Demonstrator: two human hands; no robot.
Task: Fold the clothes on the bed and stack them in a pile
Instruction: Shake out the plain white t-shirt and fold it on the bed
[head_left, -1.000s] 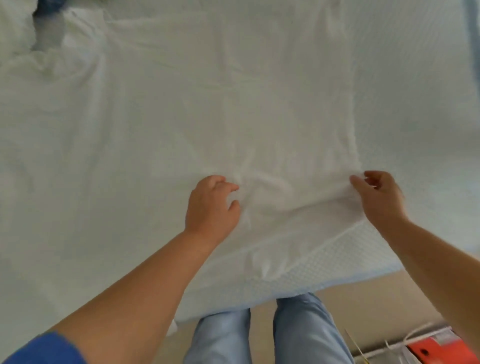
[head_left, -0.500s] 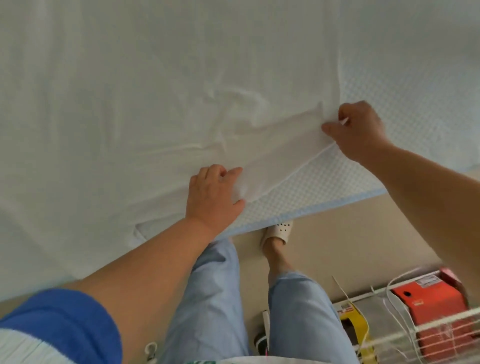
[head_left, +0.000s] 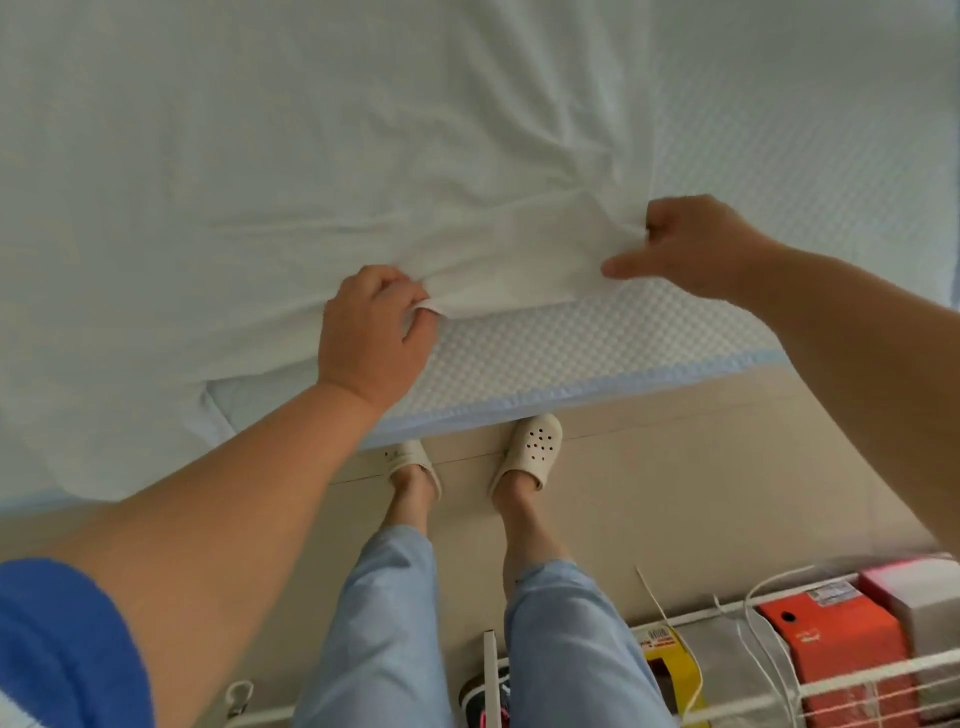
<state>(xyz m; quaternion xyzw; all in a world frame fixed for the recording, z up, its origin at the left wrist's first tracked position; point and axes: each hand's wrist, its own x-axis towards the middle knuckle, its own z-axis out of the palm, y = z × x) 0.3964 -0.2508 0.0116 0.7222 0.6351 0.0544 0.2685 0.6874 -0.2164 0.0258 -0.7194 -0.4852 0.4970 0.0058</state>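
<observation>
Two hands grip the near hem of the white garment (head_left: 363, 171) spread flat at the bed's (head_left: 571, 358) near edge, left hand (head_left: 375, 332) and right hand (head_left: 696, 247) fingers pinching cloth; fold step starting, next likely lifting hem toward far edge.

From my remote feed, a bed (head_left: 597, 358) with a waffle-textured white cover edged in pale blue fills the upper view, evenly lit by soft light. Beige floor tiles (head_left: 701, 493) run below it, and a white wire rack (head_left: 779, 670) holds an orange box (head_left: 841, 639).
</observation>
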